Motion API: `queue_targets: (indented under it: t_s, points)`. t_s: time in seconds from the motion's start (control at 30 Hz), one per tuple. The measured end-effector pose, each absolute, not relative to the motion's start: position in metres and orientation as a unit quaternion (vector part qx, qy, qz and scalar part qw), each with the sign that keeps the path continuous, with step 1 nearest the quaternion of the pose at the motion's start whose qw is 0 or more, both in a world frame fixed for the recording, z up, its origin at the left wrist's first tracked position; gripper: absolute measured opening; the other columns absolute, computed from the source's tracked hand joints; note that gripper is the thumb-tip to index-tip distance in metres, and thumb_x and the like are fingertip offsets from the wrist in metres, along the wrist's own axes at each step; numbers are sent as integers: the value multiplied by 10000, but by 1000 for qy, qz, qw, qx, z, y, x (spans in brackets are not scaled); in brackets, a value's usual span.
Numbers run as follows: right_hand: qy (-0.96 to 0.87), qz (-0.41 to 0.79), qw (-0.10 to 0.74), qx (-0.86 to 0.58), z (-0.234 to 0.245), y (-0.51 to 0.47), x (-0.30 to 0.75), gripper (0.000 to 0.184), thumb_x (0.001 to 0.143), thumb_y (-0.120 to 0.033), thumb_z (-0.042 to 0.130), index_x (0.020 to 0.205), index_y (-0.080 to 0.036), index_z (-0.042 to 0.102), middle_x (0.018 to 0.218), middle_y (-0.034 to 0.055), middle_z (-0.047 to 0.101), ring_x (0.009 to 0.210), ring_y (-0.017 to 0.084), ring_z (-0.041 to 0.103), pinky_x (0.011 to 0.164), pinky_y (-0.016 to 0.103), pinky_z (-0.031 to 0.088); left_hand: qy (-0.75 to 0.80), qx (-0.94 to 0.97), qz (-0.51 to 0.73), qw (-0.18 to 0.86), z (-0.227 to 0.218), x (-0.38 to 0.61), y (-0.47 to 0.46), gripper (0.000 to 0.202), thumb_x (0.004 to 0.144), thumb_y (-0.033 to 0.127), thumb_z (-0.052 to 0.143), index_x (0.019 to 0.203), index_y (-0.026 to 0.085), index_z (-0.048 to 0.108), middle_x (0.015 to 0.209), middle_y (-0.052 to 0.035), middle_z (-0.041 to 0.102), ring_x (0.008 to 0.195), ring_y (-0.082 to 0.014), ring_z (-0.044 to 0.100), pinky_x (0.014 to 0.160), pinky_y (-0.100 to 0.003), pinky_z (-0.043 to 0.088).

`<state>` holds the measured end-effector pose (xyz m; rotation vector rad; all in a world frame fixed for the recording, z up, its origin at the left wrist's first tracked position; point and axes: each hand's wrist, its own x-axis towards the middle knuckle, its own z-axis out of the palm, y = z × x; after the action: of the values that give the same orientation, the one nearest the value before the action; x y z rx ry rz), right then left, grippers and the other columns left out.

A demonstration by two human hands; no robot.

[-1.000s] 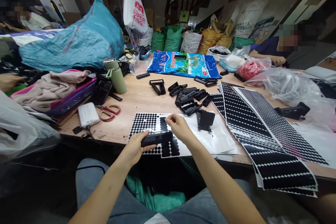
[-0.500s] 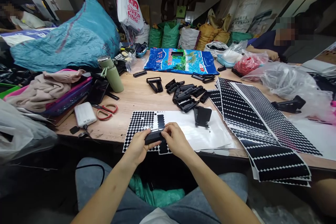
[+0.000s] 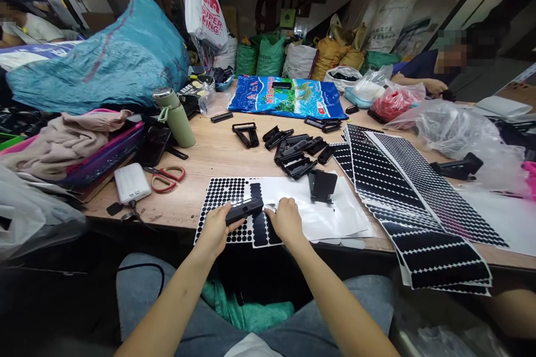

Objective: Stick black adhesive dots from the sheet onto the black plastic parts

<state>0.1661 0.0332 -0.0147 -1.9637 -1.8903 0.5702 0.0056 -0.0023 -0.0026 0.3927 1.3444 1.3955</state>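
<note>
My left hand point(image 3: 213, 230) is closed around a black plastic part point(image 3: 244, 210) with a ribbed side, held tilted above the sticker sheet. A short way to the right, my right hand point(image 3: 287, 220) has its fingers curled together over the sheets. A small pale, shiny piece point(image 3: 269, 207) shows by its thumb; whether the fingers grip it is unclear. Beneath both hands lie a sheet of black round stickers point(image 3: 221, 192) and a strip of larger black stickers point(image 3: 259, 230). A black folding stand point(image 3: 322, 185) rests on the white sheet point(image 3: 347, 215).
Several black plastic parts point(image 3: 295, 153) lie in a pile beyond the sheets. Long sticker sheets point(image 3: 402, 206) overhang the table edge at right. At left are red-handled scissors point(image 3: 168, 178), a white power bank point(image 3: 132, 183) and a green bottle point(image 3: 176, 118). A co-worker point(image 3: 431, 70) sits far right.
My right hand has come away from the black plastic part and moved slightly right. The left hand still holds the part, now turned and a little further left.
</note>
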Motion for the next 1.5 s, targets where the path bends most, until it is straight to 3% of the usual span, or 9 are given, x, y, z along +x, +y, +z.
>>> queue_targets:
  t_s: [0.2, 0.43, 0.57, 0.73, 1.5]
  points:
    - [-656, 227, 161, -701, -22, 37, 157, 161, 771, -266, 501, 867, -141, 532, 955, 155, 549, 886, 275, 526, 690, 342, 399, 579, 162, 592, 537, -8, 3, -1, 206, 809, 186, 518, 653, 83, 605, 750, -77, 617, 736, -150, 604, 718, -413, 559]
    - [-619, 274, 287, -678, -27, 38, 163, 107, 776, -239, 433, 724, -180, 505, 829, 104, 563, 735, 211, 527, 647, 319, 382, 579, 147, 591, 542, -11, 0, 0, 182, 800, 174, 533, 654, 83, 591, 743, -69, 606, 720, -142, 601, 716, -422, 557]
    - [-547, 447, 384, -595, -16, 35, 172, 164, 736, -345, 494, 683, -191, 517, 707, 24, 548, 665, 158, 495, 640, 293, 392, 569, 128, 586, 562, -3, -3, -1, 176, 795, 138, 527, 637, 83, 583, 699, -60, 604, 697, -150, 606, 704, -447, 557]
    - [-452, 614, 385, -520, 8, 24, 177, 210, 651, -369, 593, 697, -169, 548, 709, -2, 522, 686, 121, 481, 701, 287, 416, 547, 142, 568, 599, 10, -1, -6, 162, 792, 138, 533, 656, 75, 597, 685, -66, 618, 687, -165, 616, 683, -454, 560]
    - [-490, 525, 453, -528, 3, 7, 174, 219, 694, -402, 573, 701, -186, 539, 773, 10, 506, 693, 135, 483, 677, 292, 434, 521, 178, 566, 614, 27, 10, -19, 163, 798, 156, 524, 680, 85, 612, 723, -71, 634, 711, -166, 619, 682, -427, 562]
